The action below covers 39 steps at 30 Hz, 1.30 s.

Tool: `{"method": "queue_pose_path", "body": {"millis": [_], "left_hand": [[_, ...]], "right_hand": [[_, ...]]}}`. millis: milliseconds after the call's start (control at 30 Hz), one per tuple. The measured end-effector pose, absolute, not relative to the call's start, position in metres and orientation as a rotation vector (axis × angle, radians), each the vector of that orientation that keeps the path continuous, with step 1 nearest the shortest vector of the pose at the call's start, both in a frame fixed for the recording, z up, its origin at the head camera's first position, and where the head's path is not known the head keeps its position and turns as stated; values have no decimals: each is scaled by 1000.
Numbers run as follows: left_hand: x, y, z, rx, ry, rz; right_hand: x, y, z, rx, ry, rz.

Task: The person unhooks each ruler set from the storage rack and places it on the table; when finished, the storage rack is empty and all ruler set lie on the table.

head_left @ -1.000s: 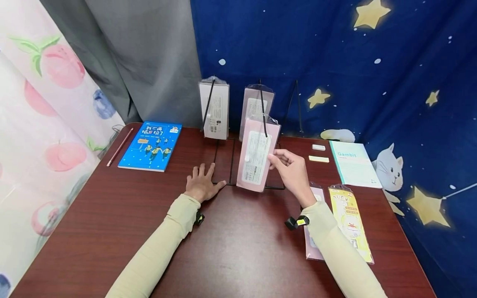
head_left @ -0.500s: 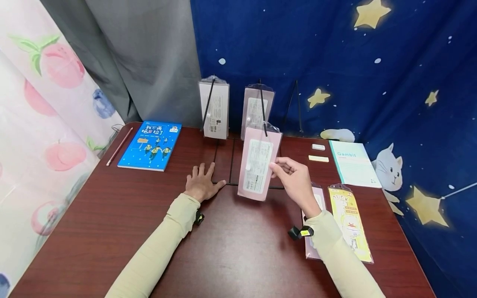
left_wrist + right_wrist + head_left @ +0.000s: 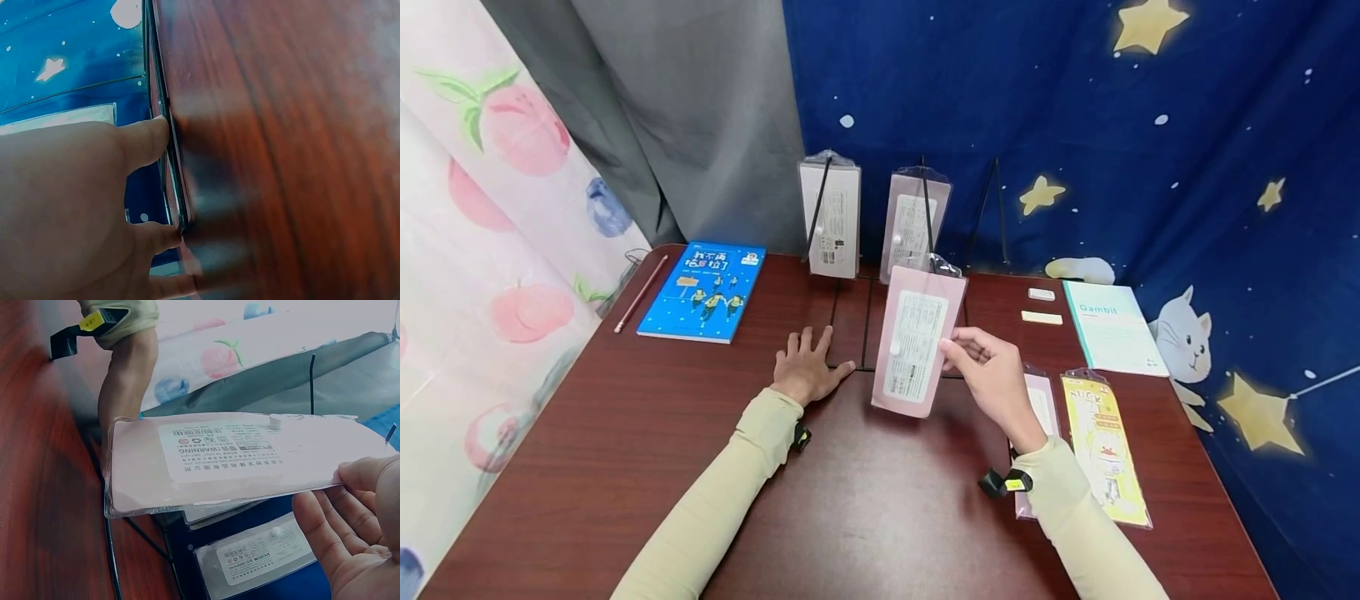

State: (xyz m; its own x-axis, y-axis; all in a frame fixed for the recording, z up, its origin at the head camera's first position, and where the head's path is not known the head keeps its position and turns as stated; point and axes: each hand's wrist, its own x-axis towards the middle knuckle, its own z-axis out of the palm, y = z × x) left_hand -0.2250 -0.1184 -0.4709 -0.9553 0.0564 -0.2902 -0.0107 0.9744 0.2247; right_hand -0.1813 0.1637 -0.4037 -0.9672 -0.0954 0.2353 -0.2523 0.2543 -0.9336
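Observation:
My right hand (image 3: 988, 371) pinches the right edge of a pink flat package (image 3: 917, 337) between thumb and fingers. Its clear hang tab overlaps the front end of the middle prong of a black wire rack (image 3: 867, 321). In the right wrist view, the package (image 3: 219, 459) shows a white printed label, thumb on top and fingers beneath. Fingers spread, my left hand (image 3: 805, 367) rests at the rack's front left corner; the left wrist view shows its thumb against the black wire. Behind hang another pink package (image 3: 910, 221) on the middle prong and a white package (image 3: 831, 221) on the left one.
At right lie a pink package (image 3: 1041, 400), partly under the right arm, and a yellow package (image 3: 1105, 450). Behind them are a Gambit notebook (image 3: 1112, 329) and two small pale blocks. A blue book (image 3: 703, 292) and a pencil (image 3: 642, 296) lie at left. Curtains stand behind.
My right hand has drawn the pink package down and toward me, its tab sliding along to the prong's front end. The left hand has stayed in place.

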Motion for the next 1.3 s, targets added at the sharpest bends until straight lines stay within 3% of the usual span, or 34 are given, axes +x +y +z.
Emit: {"method": "queue_pose_path", "body": {"millis": [700, 1300], "left_hand": [[-226, -120, -472, 20, 2821, 363], [-227, -118, -473, 16, 2801, 362]], "right_hand": [[-155, 168, -398, 402, -2374, 1766], [-130, 221, -432, 51, -2702, 1547]]}}
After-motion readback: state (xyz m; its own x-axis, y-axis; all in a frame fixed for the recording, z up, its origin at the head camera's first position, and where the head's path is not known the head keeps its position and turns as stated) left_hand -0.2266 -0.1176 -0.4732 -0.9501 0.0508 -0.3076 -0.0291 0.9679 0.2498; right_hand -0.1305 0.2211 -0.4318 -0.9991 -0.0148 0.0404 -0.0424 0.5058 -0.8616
